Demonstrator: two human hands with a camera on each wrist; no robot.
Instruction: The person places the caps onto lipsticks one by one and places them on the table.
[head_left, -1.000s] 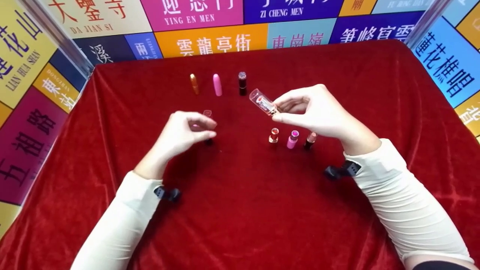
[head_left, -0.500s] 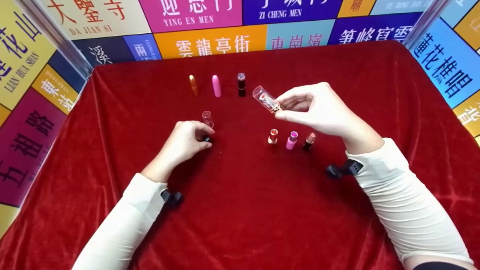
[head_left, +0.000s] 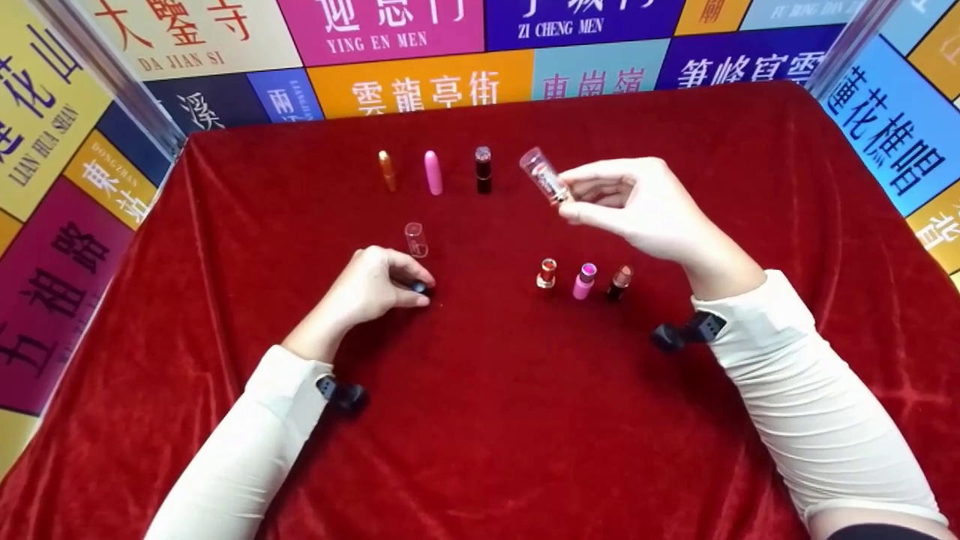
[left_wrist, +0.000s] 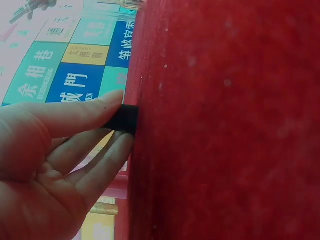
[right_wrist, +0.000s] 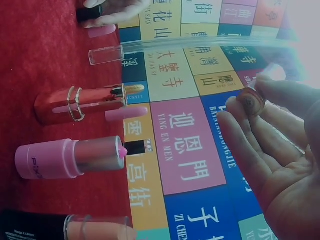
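Observation:
In the head view, my left hand (head_left: 382, 283) pinches a small black lipstick cap (head_left: 420, 287) between thumb and fingers. The left wrist view has this black cap (left_wrist: 123, 119) right at the red cloth. Just beyond that hand stands a clear cap (head_left: 416, 240). Raised over the cloth, my right hand (head_left: 637, 206) pinches the lower end of a lipstick in a clear cap (head_left: 547, 178), which tilts up to the left. Below it stand three uncapped lipsticks: a red one (head_left: 547, 274), a pink one (head_left: 585, 281) and a nude one in a black case (head_left: 620, 283).
At the back stand a gold tube (head_left: 387, 171), a pink tube (head_left: 433, 172) and a black lipstick (head_left: 484, 169) in a row. Red velvet cloth (head_left: 510, 405) covers the table. Panels with printed characters (head_left: 427, 82) rise behind its far edge.
My left hand has moved down and nearer with the black cap, and the clear cap shows fully beyond it. My right hand has shifted up and right, with the lipstick now more upright.

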